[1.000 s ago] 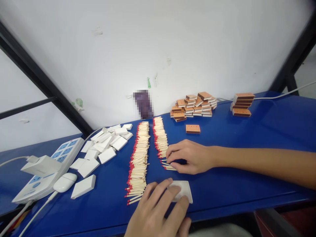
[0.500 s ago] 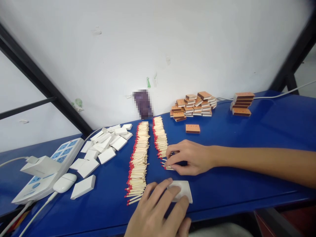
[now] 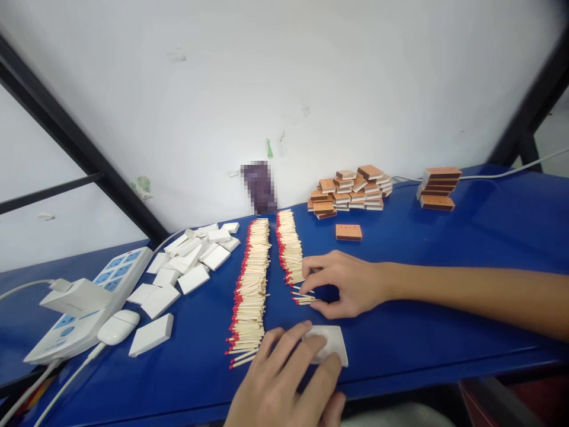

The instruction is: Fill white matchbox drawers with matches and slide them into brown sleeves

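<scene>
My left hand [image 3: 288, 376] rests over a small white matchbox tray [image 3: 331, 344] near the table's front edge, its fingers bent onto the tray and covering its left part. My right hand [image 3: 340, 284] is at the near end of the shorter row of red-headed matches [image 3: 290, 246]. Its thumb and forefinger are apart, close around a few loose matches [image 3: 304, 300] that lie on the table. To the left runs a longer row of matches [image 3: 249, 284], heads facing left.
White matchbox trays [image 3: 193, 279] lie heaped at the left, beside a power strip [image 3: 93, 308] with a charger [image 3: 75, 296] and a white earphone case [image 3: 118, 327]. Orange matchboxes [image 3: 349, 193] are piled by the wall, with a stack [image 3: 439, 187] farther right and one single matchbox [image 3: 349, 232].
My right hand has shifted slightly right, and more of the loose matches shows by its fingertips. My left hand stays on the tray. The whole view has moved a little.
</scene>
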A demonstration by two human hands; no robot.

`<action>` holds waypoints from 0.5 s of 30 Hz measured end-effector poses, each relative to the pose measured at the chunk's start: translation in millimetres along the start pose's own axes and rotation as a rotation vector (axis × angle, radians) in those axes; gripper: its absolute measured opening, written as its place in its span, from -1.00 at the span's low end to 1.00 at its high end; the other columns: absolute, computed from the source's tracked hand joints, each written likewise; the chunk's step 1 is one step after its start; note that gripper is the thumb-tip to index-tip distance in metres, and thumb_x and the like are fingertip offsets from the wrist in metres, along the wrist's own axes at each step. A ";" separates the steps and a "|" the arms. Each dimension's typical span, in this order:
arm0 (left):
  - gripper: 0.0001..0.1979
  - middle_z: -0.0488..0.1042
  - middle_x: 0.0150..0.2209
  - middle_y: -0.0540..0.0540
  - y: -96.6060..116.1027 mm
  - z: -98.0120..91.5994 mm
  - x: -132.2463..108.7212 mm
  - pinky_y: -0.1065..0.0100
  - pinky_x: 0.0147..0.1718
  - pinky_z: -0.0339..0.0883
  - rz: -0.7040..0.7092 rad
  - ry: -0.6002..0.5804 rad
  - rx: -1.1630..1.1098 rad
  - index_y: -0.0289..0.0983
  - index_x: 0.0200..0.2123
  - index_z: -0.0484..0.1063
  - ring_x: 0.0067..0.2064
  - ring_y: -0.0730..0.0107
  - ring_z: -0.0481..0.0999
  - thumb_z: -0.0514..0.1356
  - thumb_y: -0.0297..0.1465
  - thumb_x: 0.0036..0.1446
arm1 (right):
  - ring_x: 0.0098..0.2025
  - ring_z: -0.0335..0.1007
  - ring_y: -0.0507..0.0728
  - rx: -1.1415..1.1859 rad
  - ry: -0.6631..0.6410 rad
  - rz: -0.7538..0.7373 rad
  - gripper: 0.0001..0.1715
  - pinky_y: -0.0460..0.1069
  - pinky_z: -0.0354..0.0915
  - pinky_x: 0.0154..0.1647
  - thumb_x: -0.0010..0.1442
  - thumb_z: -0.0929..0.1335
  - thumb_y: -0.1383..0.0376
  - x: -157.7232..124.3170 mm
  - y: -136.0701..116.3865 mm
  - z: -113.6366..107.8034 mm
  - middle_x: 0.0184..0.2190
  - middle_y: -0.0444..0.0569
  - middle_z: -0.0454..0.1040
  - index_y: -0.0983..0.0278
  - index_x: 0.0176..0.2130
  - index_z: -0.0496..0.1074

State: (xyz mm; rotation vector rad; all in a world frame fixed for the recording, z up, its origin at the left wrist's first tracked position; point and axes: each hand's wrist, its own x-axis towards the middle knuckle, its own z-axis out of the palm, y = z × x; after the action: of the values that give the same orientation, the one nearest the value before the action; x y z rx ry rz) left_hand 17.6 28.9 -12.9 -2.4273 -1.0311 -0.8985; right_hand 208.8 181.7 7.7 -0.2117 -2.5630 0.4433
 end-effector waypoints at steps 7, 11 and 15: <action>-0.74 0.63 -0.12 0.00 1.6 0.2 0.5 0.17 -0.04 0.35 0.004 -0.011 0.006 -0.18 -0.14 0.56 -0.03 0.19 0.59 0.05 -0.37 0.38 | -0.41 0.29 -0.03 0.006 -0.005 -0.002 -0.79 -0.12 0.20 -0.40 0.23 0.36 0.30 0.0 1.2 0.4 -0.31 -0.08 0.41 0.29 -0.19 0.60; -0.75 0.63 -0.12 0.00 0.0 0.4 0.8 0.17 -0.05 0.37 0.004 -0.012 0.001 -0.18 -0.14 0.56 -0.03 0.19 0.60 0.06 -0.37 0.38 | -0.37 0.34 -0.01 0.019 -0.026 -0.010 -0.73 -0.11 0.24 -0.36 0.23 0.36 0.31 -0.3 2.0 -0.3 -0.27 -0.05 0.44 0.27 -0.09 0.59; -0.75 0.63 -0.13 0.00 -0.8 1.0 0.4 0.17 -0.05 0.37 -0.001 -0.009 -0.001 -0.17 -0.14 0.56 -0.03 0.19 0.60 0.06 -0.36 0.38 | -0.39 0.32 -0.02 0.020 -0.044 -0.021 -0.72 -0.11 0.23 -0.38 0.24 0.35 0.31 -0.8 2.8 -0.6 -0.27 -0.05 0.41 0.25 -0.09 0.61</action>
State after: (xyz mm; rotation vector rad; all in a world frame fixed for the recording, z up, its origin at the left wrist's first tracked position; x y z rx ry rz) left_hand 17.6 30.2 -13.4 -2.4344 -1.0352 -0.8899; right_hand 210.0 184.3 6.8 -0.1689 -2.5998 0.4700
